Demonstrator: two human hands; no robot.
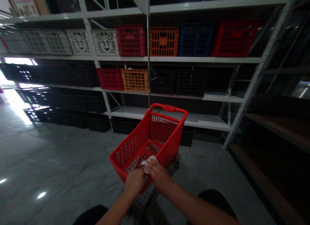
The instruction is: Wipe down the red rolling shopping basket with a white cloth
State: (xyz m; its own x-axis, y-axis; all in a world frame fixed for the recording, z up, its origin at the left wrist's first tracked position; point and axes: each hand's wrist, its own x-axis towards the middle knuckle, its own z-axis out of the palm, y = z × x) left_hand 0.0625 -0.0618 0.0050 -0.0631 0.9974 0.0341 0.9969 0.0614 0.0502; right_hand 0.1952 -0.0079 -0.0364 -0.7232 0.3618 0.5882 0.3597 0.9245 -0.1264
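Observation:
A red plastic shopping cart (pixel 141 131) stands in front of me, its handle on the far side and its basket bare inside. My right hand (pixel 157 173) is closed on a crumpled white cloth or tissue (pixel 150 159), pressed against the cart's near right rim. Right beside it, my left hand (pixel 135 179) is closed over the near end of the same rim. Its fingertips are partly hidden behind the rim and my right hand.
Behind the cart runs a white metal shelf rack (pixel 205 59) holding red, orange, blue, white and black crates, including an orange crate (pixel 164 41). Dark brown shelving (pixel 273 128) rises on the right. Grey floor (pixel 60 160) spreads to the left.

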